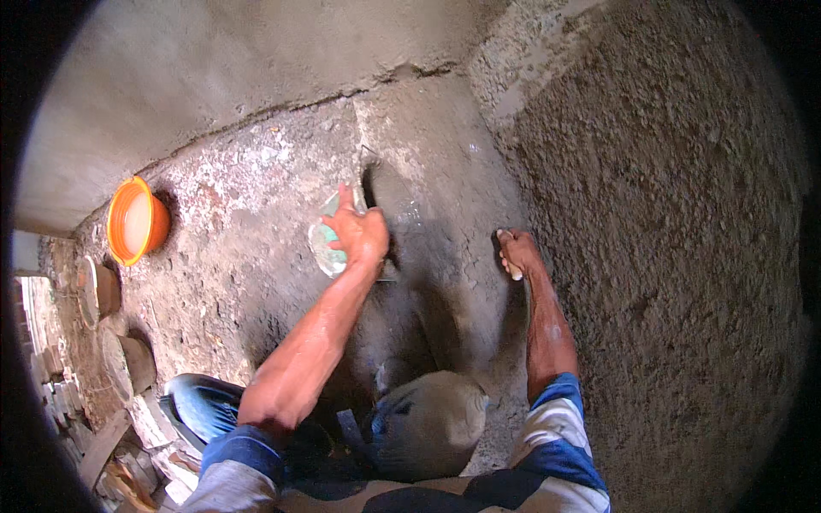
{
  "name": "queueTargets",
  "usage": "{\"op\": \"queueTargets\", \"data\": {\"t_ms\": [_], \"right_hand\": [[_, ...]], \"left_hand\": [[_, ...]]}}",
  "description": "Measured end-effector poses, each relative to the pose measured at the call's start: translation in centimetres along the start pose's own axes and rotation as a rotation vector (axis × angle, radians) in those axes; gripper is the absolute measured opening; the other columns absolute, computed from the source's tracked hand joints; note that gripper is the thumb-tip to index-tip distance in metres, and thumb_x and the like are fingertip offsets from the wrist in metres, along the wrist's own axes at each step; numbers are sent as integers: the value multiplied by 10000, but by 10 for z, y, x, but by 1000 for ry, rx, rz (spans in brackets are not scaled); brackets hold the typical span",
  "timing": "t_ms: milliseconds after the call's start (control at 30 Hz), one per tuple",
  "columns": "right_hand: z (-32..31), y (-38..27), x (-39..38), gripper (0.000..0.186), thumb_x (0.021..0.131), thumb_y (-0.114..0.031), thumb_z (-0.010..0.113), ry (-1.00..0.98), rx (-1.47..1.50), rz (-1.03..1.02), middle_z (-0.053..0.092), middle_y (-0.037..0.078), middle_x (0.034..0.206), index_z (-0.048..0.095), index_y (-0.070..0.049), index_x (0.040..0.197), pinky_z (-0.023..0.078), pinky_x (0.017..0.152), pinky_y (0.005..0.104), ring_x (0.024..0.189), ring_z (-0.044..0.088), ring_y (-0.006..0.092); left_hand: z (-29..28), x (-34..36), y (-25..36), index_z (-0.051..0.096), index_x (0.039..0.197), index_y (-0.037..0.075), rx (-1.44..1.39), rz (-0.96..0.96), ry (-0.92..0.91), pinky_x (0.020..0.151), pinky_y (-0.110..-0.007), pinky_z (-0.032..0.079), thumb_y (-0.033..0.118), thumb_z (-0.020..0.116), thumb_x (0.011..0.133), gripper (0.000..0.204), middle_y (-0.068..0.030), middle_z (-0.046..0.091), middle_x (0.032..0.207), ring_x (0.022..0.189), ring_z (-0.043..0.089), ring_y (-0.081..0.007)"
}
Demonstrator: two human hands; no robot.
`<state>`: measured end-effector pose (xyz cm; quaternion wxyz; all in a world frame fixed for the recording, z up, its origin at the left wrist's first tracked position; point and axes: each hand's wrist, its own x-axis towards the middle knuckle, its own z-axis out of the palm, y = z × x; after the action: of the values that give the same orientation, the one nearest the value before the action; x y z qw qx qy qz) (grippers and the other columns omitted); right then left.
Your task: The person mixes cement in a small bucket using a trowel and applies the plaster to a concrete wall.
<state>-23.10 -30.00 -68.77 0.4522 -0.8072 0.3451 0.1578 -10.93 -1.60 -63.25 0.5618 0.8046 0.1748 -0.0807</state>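
Observation:
My left hand (359, 235) reaches out over a shallow, pale green and whitish dish-like piece (327, 256) on the rough grey floor. Its fingers are spread across the piece and hide much of it; I cannot tell whether they grip it. A dark gap or shadow lies just beyond its right side. My right hand (522, 252) is closed beside the foot of the rough wall on the right. Out of the fist shows the short pale end of a handle (515, 272), and a dark bit is at its other side. The rest of that tool is hidden.
An orange basin (158, 224) with cloudy liquid stands at the far left. Nearer are two mud-coated basins (104, 289) (137, 363). Broken boards and rubble (107, 449) lie at lower left. A smooth wall (256, 60) rises ahead, a coarse plastered wall (667, 239) at right.

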Motion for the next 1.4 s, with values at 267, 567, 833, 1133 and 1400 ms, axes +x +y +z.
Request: {"op": "queueTargets", "data": {"t_ms": [267, 567, 833, 1133, 1400], "right_hand": [[29, -27, -40, 253, 869, -250, 566, 272, -228, -291, 612, 218, 708, 557, 1, 901, 477, 551, 436, 595, 619, 354], [55, 69, -195, 352, 906, -311, 530, 341, -130, 276, 626, 206, 823, 575, 18, 1022, 480, 681, 397, 735, 606, 335], [122, -30, -61, 300, 902, -275, 542, 200, 190, 216, 637, 160, 730, 544, 22, 938, 491, 627, 443, 625, 597, 327], [84, -79, -95, 306, 873, -320, 566, 239, -367, -377, 591, 220, 663, 530, -27, 955, 469, 539, 439, 578, 580, 402], [11, 4, -122, 343, 914, -371, 529, 16, 100, 423, 511, 50, 564, 495, -55, 783, 408, 355, 325, 391, 480, 155]], "left_hand": [[31, 20, 45, 386, 1369, 123, 181, -104, -55, 941, -753, -50, 87, 566, 735, 660, -79, 266, 1485, 1334, -29, -538], [14, 8, 7, 179, 1414, 18, 419, 324, -168, 1019, -684, 19, 100, 516, 803, 703, -185, 218, 1472, 1348, 79, -494], [39, 16, -3, 256, 1351, -63, 397, 482, -49, 934, -761, -9, 119, 540, 743, 695, -231, 204, 1454, 1329, 80, -533], [32, 51, 6, 323, 1335, -62, 289, 300, -78, 933, -754, -44, 209, 521, 805, 627, -243, 294, 1422, 1319, 111, -543], [34, 60, 9, 318, 1345, -53, 259, 248, -64, 948, -742, -30, 201, 529, 800, 637, -224, 332, 1408, 1325, 142, -521]]}}
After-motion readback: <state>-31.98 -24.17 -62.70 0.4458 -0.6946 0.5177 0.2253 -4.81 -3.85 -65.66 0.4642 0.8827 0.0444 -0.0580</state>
